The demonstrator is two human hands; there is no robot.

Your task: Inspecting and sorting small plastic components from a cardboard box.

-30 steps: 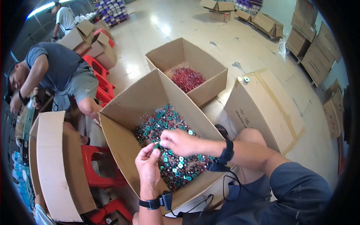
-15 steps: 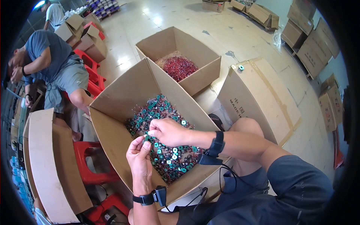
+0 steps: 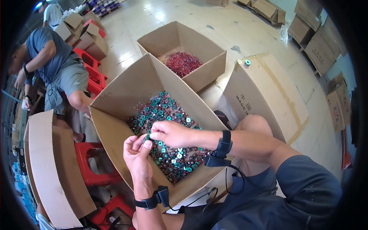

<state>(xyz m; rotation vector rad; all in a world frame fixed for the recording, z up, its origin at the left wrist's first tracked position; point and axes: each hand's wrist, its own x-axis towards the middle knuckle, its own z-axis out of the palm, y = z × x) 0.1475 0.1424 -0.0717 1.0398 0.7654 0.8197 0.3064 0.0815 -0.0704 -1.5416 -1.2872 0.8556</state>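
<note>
My left hand pinches a small green round circuit board between thumb and fingers. My right hand meets it from the right, thumb and fingertips closed at the board's edge; whether a tiny part sits in that pinch is hidden. Both hands are above a large open cardboard box. Inside it lies a loose heap of green ring-shaped boards, mixed with many small dark, reddish and silvery parts.
Behind stands a second cardboard box with red parts. An upturned carton at right carries one green piece. Red stools and an open carton stand left, where a person bends over a bench.
My hands have shifted slightly left and up together, still meeting at the green board. My left fingers have spread a little. The person at left has bent lower.
</note>
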